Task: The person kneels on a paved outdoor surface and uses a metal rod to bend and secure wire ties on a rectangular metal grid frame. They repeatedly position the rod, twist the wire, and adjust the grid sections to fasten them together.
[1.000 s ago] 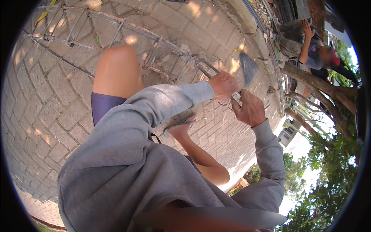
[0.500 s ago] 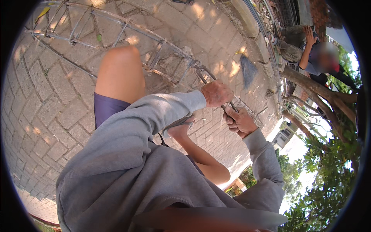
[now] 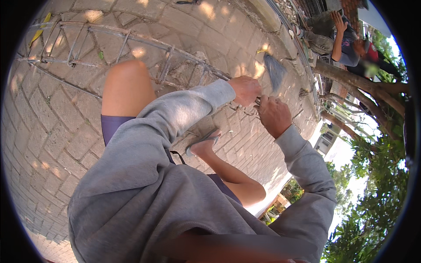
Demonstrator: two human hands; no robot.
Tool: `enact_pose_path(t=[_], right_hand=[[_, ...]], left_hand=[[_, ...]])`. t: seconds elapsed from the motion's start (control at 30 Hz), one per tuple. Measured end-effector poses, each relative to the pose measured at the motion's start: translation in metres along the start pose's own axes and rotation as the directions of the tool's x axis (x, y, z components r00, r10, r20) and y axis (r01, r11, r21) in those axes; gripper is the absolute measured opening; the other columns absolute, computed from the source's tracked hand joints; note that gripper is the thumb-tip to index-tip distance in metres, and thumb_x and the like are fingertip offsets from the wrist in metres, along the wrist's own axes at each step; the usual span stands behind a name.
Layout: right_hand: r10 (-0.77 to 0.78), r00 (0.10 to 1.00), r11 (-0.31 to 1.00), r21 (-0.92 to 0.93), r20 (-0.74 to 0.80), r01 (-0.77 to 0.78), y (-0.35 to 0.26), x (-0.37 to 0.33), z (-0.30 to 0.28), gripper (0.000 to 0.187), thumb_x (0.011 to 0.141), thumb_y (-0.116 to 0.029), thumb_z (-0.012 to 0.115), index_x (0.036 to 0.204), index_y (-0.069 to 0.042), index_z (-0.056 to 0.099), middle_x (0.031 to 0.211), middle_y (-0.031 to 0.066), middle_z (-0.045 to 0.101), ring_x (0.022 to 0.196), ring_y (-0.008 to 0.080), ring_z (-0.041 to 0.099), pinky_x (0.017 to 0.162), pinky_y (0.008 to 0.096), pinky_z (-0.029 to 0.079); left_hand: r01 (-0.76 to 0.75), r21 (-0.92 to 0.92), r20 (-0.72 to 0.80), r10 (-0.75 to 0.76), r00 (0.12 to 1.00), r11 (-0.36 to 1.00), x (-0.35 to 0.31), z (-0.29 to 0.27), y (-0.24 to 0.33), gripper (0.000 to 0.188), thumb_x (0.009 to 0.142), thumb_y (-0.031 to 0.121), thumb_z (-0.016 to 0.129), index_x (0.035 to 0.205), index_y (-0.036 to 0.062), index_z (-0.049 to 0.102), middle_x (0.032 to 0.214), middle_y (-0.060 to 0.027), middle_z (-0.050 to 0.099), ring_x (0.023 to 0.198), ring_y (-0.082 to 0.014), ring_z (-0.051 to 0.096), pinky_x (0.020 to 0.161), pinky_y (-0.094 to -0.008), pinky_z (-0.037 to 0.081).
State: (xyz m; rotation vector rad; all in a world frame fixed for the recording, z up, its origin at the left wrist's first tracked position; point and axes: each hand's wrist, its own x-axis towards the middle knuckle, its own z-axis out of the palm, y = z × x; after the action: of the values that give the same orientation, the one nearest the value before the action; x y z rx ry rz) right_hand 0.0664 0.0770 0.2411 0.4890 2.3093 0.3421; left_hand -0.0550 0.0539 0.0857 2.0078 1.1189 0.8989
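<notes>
A long rebar cage (image 3: 127, 34), made of thin rods and square stirrups, lies across the paving from the upper left toward my hands. My left hand (image 3: 245, 90) is closed by the cage's near end, its fingers mostly hidden. Just to the right and nearer, my right hand (image 3: 275, 115) is closed around the end of a pair of pincers (image 3: 258, 101). Only a short dark piece of the handles shows between the two hands; the pincers' head is hidden behind my left hand. My bent left knee is beside the cage.
A bundle of thin grey tie wires (image 3: 275, 72) lies on the paving (image 3: 57, 131) beyond my hands. Past the kerb (image 3: 265, 15), another person (image 3: 340, 39) sits at the upper right. Tree branches (image 3: 351, 79) rise at the right. A yellow leaf (image 3: 41, 30) rests near the cage's far end.
Both hands have moved upward in the picture, closer to the cage. The pincers' head and handles, plainly visible before, are now mostly covered by my hands. The view has shifted slightly.
</notes>
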Motion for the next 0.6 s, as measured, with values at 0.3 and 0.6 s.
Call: enact_pose_path(t=[0.3,0.6], right_hand=[[-0.093,0.663,0.45,0.625,0.743,-0.638,0.041,0.032,-0.029,0.029,0.09,-0.031,0.074,0.083,-0.004,0.067,0.076,0.0126,0.067,0.075,0.0258,0.07,0.063,0.0411,0.053],[0.058,0.994,0.986,0.149,0.093,-0.071,0.027,0.007,0.017,0.018,0.094,-0.018,0.064,0.099,-0.002,0.056,0.082,0.017,0.065,0.077,0.0397,0.066,0.07,0.0515,0.05]], left_hand=[[0.044,0.026,-0.645,-0.017,0.764,0.999,-0.011,0.041,0.006,0.028,0.075,0.019,0.069,0.1,0.0073,0.068,0.078,-0.0105,0.068,0.078,-0.0305,0.069,0.073,-0.0446,0.052],[0.009,-0.071,-0.324,-0.031,0.946,0.997,0.009,0.019,-0.012,0.017,0.071,0.014,0.068,0.086,0.0068,0.073,0.082,-0.0185,0.071,0.083,-0.0371,0.072,0.072,-0.0497,0.056]])
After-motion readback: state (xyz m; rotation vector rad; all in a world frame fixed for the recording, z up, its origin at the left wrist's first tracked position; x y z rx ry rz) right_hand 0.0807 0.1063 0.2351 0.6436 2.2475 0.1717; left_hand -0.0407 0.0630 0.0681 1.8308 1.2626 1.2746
